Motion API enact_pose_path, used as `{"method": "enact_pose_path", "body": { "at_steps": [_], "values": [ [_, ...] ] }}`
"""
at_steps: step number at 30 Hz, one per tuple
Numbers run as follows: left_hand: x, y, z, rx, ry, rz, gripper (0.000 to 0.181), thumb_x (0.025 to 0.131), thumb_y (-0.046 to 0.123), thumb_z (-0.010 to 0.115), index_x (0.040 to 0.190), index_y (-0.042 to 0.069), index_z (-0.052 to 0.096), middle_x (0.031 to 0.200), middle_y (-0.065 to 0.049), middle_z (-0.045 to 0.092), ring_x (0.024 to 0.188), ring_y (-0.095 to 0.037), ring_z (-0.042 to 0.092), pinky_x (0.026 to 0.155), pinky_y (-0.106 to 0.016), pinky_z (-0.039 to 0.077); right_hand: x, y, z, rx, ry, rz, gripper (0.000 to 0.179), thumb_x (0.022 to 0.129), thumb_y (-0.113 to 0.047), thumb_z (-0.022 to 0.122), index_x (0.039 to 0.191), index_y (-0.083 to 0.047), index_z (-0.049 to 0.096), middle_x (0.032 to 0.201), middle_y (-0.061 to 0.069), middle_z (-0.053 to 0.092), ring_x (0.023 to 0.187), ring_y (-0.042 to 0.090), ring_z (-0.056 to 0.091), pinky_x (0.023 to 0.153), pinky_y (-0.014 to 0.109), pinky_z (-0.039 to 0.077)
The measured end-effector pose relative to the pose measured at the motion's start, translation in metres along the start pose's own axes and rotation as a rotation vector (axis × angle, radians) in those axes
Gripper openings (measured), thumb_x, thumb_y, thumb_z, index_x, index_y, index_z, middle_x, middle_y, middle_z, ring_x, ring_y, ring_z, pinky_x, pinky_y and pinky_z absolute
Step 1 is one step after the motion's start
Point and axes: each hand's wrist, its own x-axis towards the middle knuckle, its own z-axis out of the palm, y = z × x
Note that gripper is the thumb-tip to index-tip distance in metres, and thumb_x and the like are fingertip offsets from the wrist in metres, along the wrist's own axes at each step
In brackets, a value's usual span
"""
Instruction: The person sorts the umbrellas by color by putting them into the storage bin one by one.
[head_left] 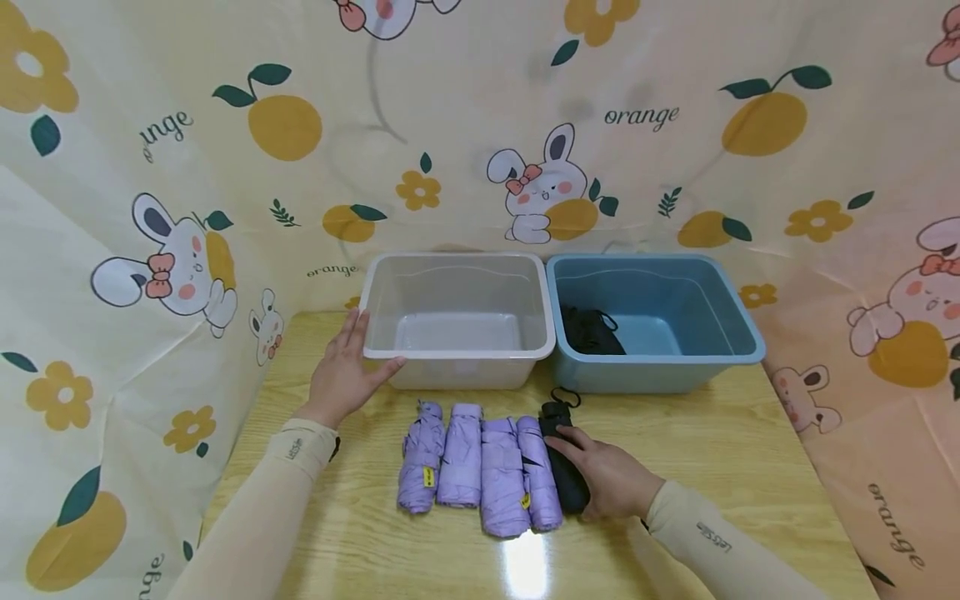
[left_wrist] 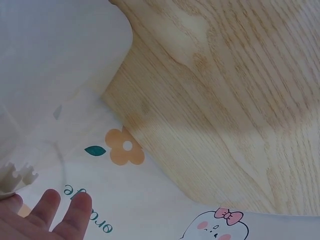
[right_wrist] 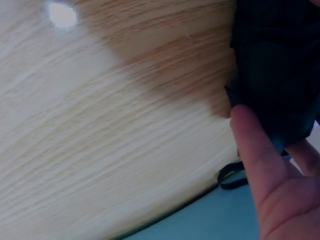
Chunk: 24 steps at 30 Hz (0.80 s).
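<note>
While your left hand [head_left: 341,371] rested at the left side of the white bin [head_left: 457,375], near the middle of the head view, your right hand [head_left: 615,477] gripped the black folded umbrella [head_left: 568,485] at the lower centre of the frame. Your left fingers were straight and slightly spread along the bin's left rim, the thumb stretched out toward its near left corner; the left wrist view caught only part of that hand, at its lower left. Your right hand was pinching the black umbrella across its body, and at the right of the right wrist view one finger showed against the edge of the dark cloth. You had that umbrella lying on the wooden table [head_left: 697,450], its handle end and strap loop [head_left: 567,397] pointing toward the bins. Just to its left in the head view, four purple folded umbrellas [head_left: 502,483] lay side by side in a row, two of them showing a yellow tag [head_left: 428,477]. Right of centre, the blue bin [head_left: 652,371] stood beside the white one, with a black item [head_left: 591,332] in its left part, too dark for you to make out fully. Behind both bins, a printed cloth [head_left: 450,183] filled the upper frame with rabbits, oranges and flowers
</note>
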Motion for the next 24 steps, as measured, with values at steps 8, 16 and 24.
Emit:
{"method": "enact_pose_path", "body": {
  "at_steps": [8,16,24],
  "values": [
    [0.001,-0.002,0.002,-0.008,0.008,0.007,0.105,0.089,0.071,0.054,0.161,0.009,0.009,0.167,-0.010,0.003,0.144,-0.046,0.021,0.106,-0.063,0.033,0.001,0.003,0.006,-0.007,0.030,-0.008,0.121,0.051,-0.026,0.099,0.154,-0.011,0.037,0.151,0.017,0.033,0.113,0.036,0.060,0.093,0.048,0.051],
    [0.002,-0.001,0.002,-0.002,0.022,0.016,0.105,0.089,0.071,0.055,0.161,0.008,0.011,0.167,-0.009,0.004,0.142,-0.047,0.025,0.102,-0.063,0.038,-0.002,0.005,0.011,-0.001,0.076,-0.018,0.118,0.053,-0.025,0.097,0.154,-0.013,0.037,0.150,0.014,0.033,0.114,0.035,0.057,0.092,0.046,0.052],
    [0.001,-0.001,0.001,0.000,0.014,0.002,0.106,0.088,0.072,0.055,0.161,0.008,0.012,0.167,-0.009,0.004,0.142,-0.047,0.025,0.100,-0.064,0.040,-0.005,0.005,0.015,0.037,0.083,0.010,0.114,0.055,-0.026,0.095,0.154,-0.019,0.038,0.152,0.013,0.030,0.119,0.034,0.055,0.093,0.044,0.051]
  ]
}}
